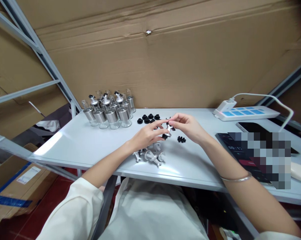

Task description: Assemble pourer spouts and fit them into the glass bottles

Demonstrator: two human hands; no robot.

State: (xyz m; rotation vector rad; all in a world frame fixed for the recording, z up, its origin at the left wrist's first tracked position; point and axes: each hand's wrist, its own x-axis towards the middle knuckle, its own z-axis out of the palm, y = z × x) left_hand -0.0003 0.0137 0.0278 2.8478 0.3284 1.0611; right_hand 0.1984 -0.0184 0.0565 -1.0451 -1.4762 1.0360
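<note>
A silver pourer spout (168, 129) with a black ribbed base is held above the table between my hands. My left hand (150, 133) has its fingers closed around the lower part of the spout. At its upper end, my right hand (186, 125) pinches a small black piece at the tip. Under my left hand lies a pile of loose silver spouts (154, 156). Several round black stoppers (145, 119) sit just beyond my left hand, partly covered by it. Small black caps (181, 139) form a cluster below my right hand.
Several glass bottles (112, 116) with metal sleeves stand at the back left, some topped with spouts. To the right are a power strip (245, 113) with a white charger and cable, two phones (230, 146) and a pale rounded object (300, 171). Cardboard (165, 73) walls the back.
</note>
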